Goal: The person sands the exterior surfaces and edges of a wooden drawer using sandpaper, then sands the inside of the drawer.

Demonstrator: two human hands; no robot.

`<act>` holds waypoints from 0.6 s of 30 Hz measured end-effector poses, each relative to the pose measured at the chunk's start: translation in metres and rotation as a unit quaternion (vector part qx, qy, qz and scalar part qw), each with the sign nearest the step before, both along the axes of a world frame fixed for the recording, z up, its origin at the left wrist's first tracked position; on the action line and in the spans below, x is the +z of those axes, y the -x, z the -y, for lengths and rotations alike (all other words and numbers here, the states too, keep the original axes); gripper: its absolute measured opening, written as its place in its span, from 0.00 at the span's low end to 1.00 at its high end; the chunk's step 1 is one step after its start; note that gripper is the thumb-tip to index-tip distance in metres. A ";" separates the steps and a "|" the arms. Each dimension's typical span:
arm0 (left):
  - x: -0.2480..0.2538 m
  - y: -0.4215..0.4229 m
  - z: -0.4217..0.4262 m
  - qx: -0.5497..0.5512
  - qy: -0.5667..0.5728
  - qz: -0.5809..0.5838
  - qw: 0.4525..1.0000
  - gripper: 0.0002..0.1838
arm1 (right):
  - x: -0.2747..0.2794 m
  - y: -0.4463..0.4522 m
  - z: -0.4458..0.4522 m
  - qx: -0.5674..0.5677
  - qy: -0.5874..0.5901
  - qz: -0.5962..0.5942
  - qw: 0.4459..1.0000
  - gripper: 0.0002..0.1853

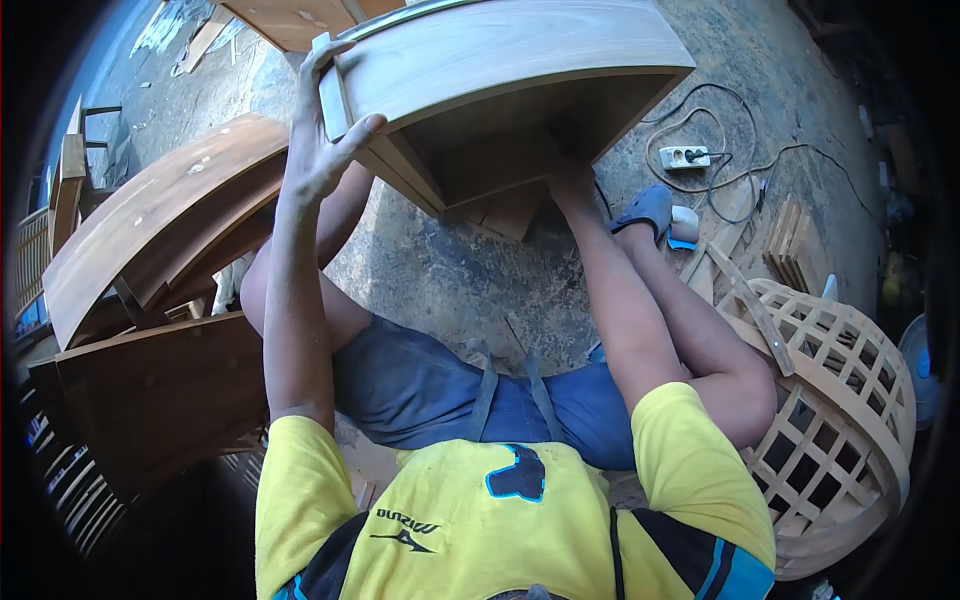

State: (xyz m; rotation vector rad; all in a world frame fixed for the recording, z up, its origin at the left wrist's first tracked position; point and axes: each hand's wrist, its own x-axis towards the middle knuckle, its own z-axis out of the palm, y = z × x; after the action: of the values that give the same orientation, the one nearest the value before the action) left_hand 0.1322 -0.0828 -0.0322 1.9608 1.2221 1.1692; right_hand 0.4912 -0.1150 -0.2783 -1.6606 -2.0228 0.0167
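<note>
A pale wooden box (510,75) with a curved edge and a hollow, open side facing me is raised in front of me between my arms. My left hand (325,140) grips its left end, with the thumb and fingers apart around a narrow pale strip (334,90) there. Whether this strip belongs to the box or is a separate piece, I cannot tell. My right hand (572,180) reaches to the lower edge of the hollow, and its fingers are hidden in shadow behind that edge.
Curved brown wooden furniture parts (160,220) stand at my left. At my right are a slatted wooden lattice frame (830,400), stacked wood pieces (795,245), a white power strip (685,157) and looping cables. My legs are spread on the concrete floor (430,270).
</note>
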 end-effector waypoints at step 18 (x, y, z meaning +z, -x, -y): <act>-0.015 0.003 -0.045 0.125 0.044 0.035 0.991 0.53 | -0.004 0.038 -0.065 -0.021 0.229 0.082 0.970 0.20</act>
State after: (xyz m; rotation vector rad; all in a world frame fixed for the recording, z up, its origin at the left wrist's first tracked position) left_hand 0.1290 -0.0377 -0.0474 1.7236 1.4872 1.2697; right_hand 0.4530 -0.0503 -0.2819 -2.0404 -2.2250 0.3710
